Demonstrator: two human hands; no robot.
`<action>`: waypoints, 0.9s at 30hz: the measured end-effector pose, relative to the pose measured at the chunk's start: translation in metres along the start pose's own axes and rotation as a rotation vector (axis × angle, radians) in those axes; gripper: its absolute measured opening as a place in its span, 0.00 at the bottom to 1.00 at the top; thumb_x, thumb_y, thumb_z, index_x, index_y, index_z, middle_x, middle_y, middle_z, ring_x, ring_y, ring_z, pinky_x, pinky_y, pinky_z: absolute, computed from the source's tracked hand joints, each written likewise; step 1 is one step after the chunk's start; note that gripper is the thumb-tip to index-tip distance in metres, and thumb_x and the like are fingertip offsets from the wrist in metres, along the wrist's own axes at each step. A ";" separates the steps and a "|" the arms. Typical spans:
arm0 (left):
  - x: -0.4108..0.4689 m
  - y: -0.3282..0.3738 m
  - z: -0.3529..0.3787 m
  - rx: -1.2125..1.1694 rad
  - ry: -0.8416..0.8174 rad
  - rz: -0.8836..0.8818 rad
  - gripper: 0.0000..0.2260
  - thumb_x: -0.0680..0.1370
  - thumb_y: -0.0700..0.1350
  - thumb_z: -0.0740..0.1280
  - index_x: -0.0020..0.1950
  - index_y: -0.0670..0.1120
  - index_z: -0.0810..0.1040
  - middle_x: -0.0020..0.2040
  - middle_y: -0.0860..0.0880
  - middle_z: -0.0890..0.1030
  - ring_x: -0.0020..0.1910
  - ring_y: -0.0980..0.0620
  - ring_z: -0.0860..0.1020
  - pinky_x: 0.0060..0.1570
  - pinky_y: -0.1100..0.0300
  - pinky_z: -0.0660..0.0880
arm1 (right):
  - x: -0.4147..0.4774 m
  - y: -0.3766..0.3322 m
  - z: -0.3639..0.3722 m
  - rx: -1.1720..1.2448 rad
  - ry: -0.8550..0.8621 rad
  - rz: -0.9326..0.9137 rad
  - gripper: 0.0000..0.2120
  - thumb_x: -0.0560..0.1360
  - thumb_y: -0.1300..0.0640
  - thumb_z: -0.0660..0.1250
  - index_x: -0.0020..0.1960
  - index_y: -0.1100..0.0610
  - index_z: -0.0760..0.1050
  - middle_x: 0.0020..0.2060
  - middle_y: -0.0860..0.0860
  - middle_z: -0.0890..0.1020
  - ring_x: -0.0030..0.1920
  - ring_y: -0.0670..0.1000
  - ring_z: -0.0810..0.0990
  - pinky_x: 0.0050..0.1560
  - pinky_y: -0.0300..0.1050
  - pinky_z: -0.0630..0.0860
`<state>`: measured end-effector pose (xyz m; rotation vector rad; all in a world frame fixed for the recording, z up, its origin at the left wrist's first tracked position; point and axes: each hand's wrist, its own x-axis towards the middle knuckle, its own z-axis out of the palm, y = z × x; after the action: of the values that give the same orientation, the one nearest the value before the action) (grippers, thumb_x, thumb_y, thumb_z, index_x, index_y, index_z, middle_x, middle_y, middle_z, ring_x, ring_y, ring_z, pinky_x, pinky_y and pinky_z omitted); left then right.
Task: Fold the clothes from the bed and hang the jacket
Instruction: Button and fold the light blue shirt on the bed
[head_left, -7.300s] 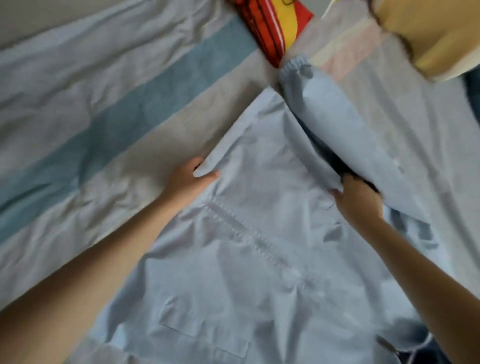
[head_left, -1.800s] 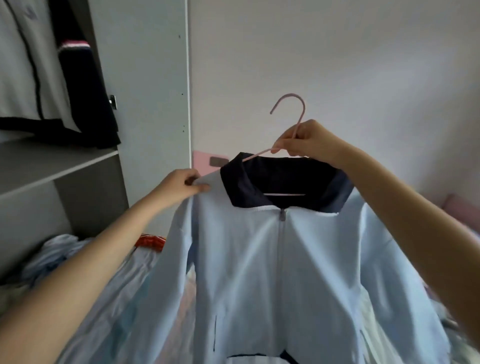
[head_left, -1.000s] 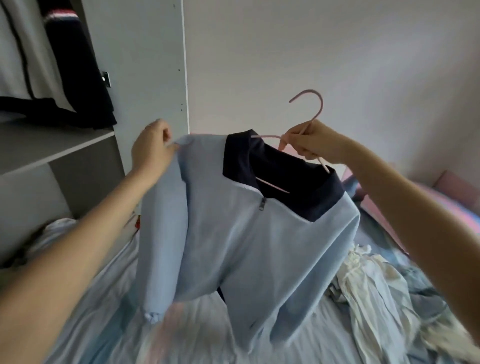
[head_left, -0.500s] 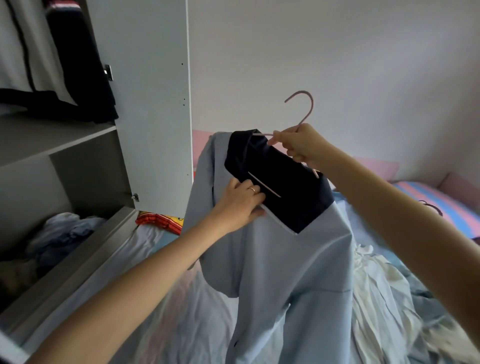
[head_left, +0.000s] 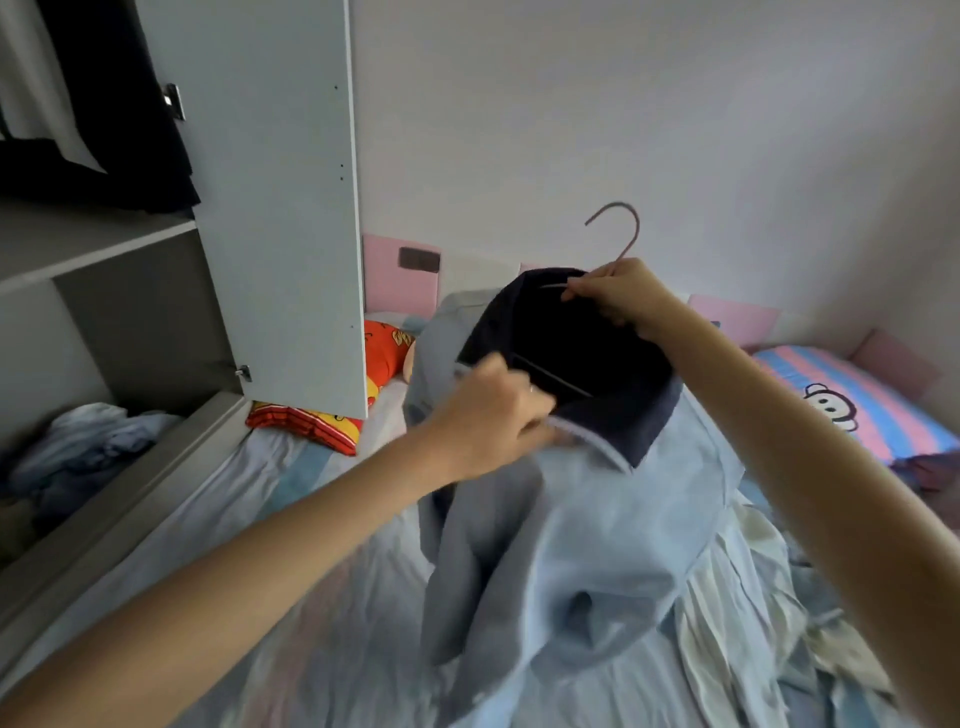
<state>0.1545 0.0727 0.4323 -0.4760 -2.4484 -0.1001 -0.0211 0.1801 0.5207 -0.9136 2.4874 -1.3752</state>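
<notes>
Fingertips (head_left: 576, 291) of the right grip (head_left: 621, 299) pinch the pink hanger (head_left: 631, 228) where its hook meets the shoulder wire. The fingers are curled tight, and the hook stands up above the knuckles. The bare right forearm slants in from the lower right. The left grip (head_left: 498, 410) is closed on the jacket (head_left: 597, 509) at the pale front edge just under the navy collar (head_left: 613, 415). Motion blur hides how its fingers lie. The left arm reaches in from the lower left.

The jacket hangs just below both grips. The hanger's wire runs inside the open collar, the light blue body sags down, and the lower folds rest on the bed (head_left: 311, 571). Left of the jacket stands the open wardrobe door (head_left: 270, 182), with a red and yellow cushion (head_left: 306, 426) at its foot. Right of the jacket lies a striped pillow (head_left: 852, 405), and crumpled pale clothes (head_left: 737, 597) lie beside the jacket's hem.
</notes>
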 end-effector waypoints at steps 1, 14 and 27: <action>-0.015 0.002 0.012 -0.118 -0.255 -0.091 0.13 0.76 0.53 0.66 0.48 0.44 0.78 0.47 0.44 0.80 0.44 0.46 0.77 0.53 0.54 0.69 | -0.001 -0.003 -0.002 0.017 -0.024 -0.014 0.09 0.77 0.56 0.67 0.41 0.59 0.81 0.17 0.43 0.62 0.18 0.42 0.57 0.18 0.33 0.54; -0.032 -0.108 0.008 -0.348 0.043 -0.721 0.25 0.76 0.44 0.69 0.71 0.44 0.67 0.68 0.45 0.69 0.66 0.48 0.69 0.64 0.57 0.65 | -0.019 -0.010 -0.022 -0.051 -0.150 -0.079 0.10 0.75 0.55 0.70 0.39 0.60 0.82 0.19 0.46 0.62 0.21 0.45 0.57 0.22 0.34 0.55; -0.018 -0.118 0.004 -0.457 0.146 -0.712 0.14 0.80 0.46 0.62 0.64 0.42 0.70 0.55 0.44 0.78 0.55 0.44 0.76 0.53 0.57 0.69 | -0.027 -0.006 -0.057 0.020 0.040 -0.278 0.05 0.74 0.57 0.70 0.42 0.59 0.82 0.17 0.42 0.65 0.20 0.42 0.60 0.23 0.30 0.58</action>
<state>0.1225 -0.0423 0.4235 0.2358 -2.3276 -0.9631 -0.0202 0.2341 0.5532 -1.2796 2.4412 -1.5081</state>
